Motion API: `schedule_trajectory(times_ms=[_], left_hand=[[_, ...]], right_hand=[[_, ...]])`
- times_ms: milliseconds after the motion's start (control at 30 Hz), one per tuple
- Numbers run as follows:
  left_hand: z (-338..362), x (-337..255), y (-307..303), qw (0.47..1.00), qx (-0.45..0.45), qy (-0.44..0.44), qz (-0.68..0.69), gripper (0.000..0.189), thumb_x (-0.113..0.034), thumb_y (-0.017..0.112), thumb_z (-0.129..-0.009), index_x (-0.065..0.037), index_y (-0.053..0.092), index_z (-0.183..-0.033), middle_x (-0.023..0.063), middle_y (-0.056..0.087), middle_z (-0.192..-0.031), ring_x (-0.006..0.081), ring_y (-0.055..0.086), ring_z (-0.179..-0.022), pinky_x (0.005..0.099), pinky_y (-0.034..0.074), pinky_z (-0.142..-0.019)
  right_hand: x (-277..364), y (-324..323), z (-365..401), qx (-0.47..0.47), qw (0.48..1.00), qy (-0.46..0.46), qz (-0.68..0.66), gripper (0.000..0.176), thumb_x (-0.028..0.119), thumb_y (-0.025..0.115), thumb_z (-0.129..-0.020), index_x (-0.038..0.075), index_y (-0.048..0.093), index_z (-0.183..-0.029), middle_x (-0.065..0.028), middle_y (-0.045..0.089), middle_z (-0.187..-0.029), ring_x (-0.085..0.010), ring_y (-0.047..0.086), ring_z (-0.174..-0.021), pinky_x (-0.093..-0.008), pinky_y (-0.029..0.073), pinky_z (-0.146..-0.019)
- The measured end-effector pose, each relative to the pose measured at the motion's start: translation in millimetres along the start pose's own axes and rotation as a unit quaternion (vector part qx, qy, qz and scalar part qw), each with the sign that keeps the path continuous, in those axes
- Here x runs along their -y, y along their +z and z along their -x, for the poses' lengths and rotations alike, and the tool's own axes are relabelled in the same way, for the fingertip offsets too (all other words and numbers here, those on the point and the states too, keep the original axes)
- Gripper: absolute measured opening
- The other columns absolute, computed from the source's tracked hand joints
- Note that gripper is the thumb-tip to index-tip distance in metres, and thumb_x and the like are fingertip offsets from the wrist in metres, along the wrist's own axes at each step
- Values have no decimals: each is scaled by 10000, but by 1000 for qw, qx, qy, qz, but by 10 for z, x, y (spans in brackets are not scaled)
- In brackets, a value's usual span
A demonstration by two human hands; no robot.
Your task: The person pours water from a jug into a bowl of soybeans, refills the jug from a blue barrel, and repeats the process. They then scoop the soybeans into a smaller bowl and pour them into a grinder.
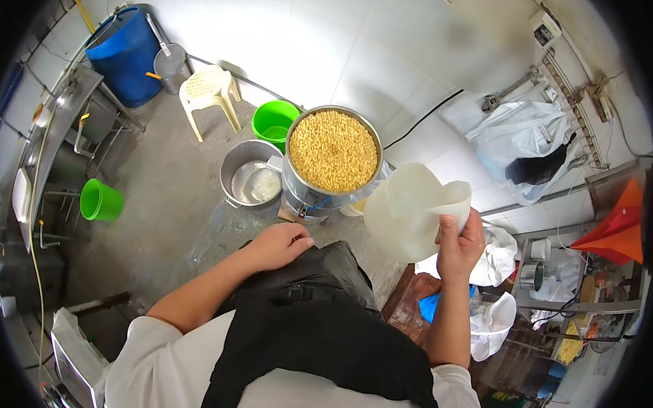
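My right hand (460, 246) is closed round the handle of a cloudy white plastic jug (402, 214), held up to the right of a machine. My left hand (280, 244), palm down, rests on the black apron (331, 276) over my lap and holds nothing. In front of me a round metal hopper (290, 163) is heaped with yellow beans (333, 150) that look like soybeans, with a small dip in the middle. Left of it a metal pot (231, 161) stands on the floor under a white spout (274, 163), with some pale stuff inside.
Behind the pot is a bright green bucket (275, 119); another green bucket (101, 200) stands at the left. A cream plastic stool (207, 88) and a blue barrel (127, 57) are near the wall. Plastic bags (519, 131) hang at the right. A metal sink bench (59, 123) runs along the left.
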State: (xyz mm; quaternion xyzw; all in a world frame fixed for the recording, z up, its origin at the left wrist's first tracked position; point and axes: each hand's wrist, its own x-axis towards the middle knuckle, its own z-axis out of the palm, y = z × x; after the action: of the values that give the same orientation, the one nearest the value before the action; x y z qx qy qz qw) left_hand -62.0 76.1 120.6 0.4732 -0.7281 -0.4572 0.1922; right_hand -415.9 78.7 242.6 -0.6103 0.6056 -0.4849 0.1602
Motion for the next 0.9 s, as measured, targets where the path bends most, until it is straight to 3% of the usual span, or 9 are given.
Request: schedule_trajectory(times_ms=[33,100,167,500,700,767,800,867,900], left_hand=[[-139,56,-103,1000,9,-3,13,322,-315,662,-1028,-15,726,-1126,184,730,-961,319,702,-887,430,541,-808],[-430,175,-302,999,22,0,31,321,-315,664,-1025,-17,728,-1124,188,731,-960,325,706,-893,434,541,-811],[-690,299,-477,999,3,9,33,322,-317,671,-1018,-18,728,-1121,189,728,-955,327,709,-904,435,540,-814],[-1545,1012,-839,997,-42,41,-50,391,-276,695,-1004,39,653,-1230,253,698,-1055,399,696,-992,472,555,-891],[-1791,1025,-855,1000,-15,-4,-5,326,-300,686,-1016,15,692,-1097,221,710,-936,383,704,-894,454,558,-811],[-1824,1079,-793,998,-46,-26,21,319,-313,678,-1021,5,698,-1037,202,715,-890,363,708,-853,442,556,-776],[-1836,1117,-764,998,-44,-28,20,319,-313,678,-1021,5,698,-1037,202,715,-890,363,708,-853,442,556,-776],[-1864,1208,-711,997,-37,-67,5,324,-320,677,-1022,3,704,-1039,204,724,-898,355,715,-853,439,559,-782],[-1867,1227,-699,997,-34,-70,4,324,-320,677,-1022,3,704,-1039,204,724,-898,355,715,-853,439,559,-782]], right_hand=[[27,74,-96,-3,1000,-18,15,364,320,745,-1042,-5,664,-1185,2,640,-833,-59,547,-647,-239,447,-574],[78,213,-262,-8,1000,-7,16,405,342,754,-1034,-15,671,-1205,1,643,-838,-59,546,-643,-236,446,-574],[170,312,-375,5,998,52,30,448,340,795,-996,-31,700,-1229,-128,752,-1046,-180,692,-932,-330,556,-850],[354,738,-602,-3,992,119,49,455,307,787,-1007,-39,695,-1288,-112,760,-1117,-173,682,-999,-332,553,-893],[283,816,-660,20,993,103,52,444,266,791,-1000,-41,691,-1305,-127,759,-1127,-176,688,-995,-328,552,-900],[155,862,-661,27,998,52,39,470,303,771,-1020,-36,666,-1328,1,684,-937,-40,531,-692,-212,424,-612],[163,872,-671,27,997,55,37,470,303,771,-1020,-36,666,-1328,1,684,-937,-40,531,-692,-212,424,-612],[197,898,-681,40,996,66,47,430,239,780,-1002,-40,691,-1317,-132,764,-1130,-187,700,-997,-339,561,-896],[182,909,-669,41,996,70,47,430,239,780,-1002,-40,691,-1317,-132,764,-1130,-187,700,-997,-339,561,-896]])
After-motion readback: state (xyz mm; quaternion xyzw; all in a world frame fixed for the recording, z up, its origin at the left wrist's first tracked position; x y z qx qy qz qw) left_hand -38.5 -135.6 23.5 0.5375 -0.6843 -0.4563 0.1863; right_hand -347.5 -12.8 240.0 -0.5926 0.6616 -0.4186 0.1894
